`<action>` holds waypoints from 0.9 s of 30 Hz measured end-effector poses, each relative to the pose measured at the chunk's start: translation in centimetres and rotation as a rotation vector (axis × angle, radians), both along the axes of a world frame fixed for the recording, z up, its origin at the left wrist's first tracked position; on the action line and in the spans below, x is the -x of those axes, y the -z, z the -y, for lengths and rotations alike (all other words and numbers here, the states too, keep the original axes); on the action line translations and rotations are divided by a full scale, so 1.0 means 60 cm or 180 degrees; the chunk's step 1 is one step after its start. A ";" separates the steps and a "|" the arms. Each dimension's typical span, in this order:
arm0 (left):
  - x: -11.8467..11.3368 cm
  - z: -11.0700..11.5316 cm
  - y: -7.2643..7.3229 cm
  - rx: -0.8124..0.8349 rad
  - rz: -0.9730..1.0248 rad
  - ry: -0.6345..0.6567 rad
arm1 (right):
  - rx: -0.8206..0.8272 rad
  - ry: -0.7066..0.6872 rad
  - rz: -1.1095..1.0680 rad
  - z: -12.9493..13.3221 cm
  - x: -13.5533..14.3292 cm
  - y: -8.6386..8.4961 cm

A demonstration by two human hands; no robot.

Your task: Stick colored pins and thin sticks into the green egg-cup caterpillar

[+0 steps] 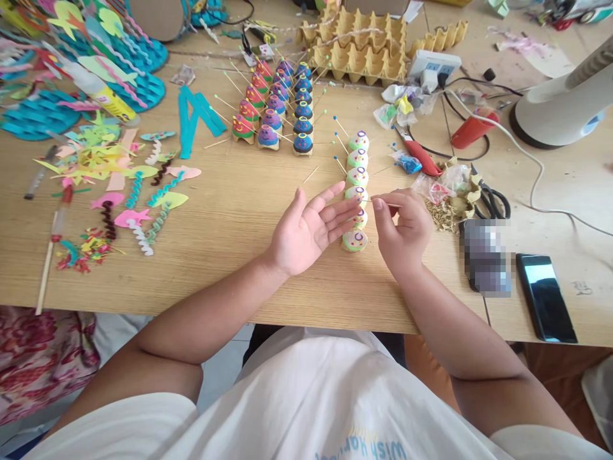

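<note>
Near the table's front, my right hand (405, 230) pinches a thin toothpick (368, 200) between thumb and fingers. One end points left toward the fingertips of my left hand (306, 233), where a small blue tip shows. My left hand is open, palm up, fingers stretched out; I cannot tell whether it touches the stick. Behind both hands stands a caterpillar made of white and green egg-carton cups (355, 241) with purple rings and red dots. My fingers hide part of its middle. Blue-tipped sticks (340, 165) poke out from its far left side.
Red, purple and dark blue egg-carton caterpillars (272, 119) stand farther back, before egg cartons (364, 48). Paper fish and coiled strips (136, 191) lie left. On the right are a red-handled tool (424, 158), black scissors (495, 201), wood shavings (443, 214), cables and a phone (546, 297).
</note>
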State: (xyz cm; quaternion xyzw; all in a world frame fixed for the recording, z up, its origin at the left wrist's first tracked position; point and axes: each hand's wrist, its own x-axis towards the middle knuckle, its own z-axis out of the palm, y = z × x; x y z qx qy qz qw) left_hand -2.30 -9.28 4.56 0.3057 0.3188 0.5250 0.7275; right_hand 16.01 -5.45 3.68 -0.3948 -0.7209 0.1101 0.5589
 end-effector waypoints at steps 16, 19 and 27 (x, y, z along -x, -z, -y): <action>-0.004 0.002 -0.003 0.0276 0.0255 -0.0068 | -0.0002 -0.0052 0.0002 -0.002 0.000 0.001; -0.003 -0.001 0.009 0.0262 0.0062 -0.0182 | 0.0034 -0.0276 -0.0159 -0.002 0.002 0.003; -0.001 0.001 0.027 0.0003 -0.0399 -0.0253 | 0.0611 -0.0718 -0.0264 0.010 0.009 0.005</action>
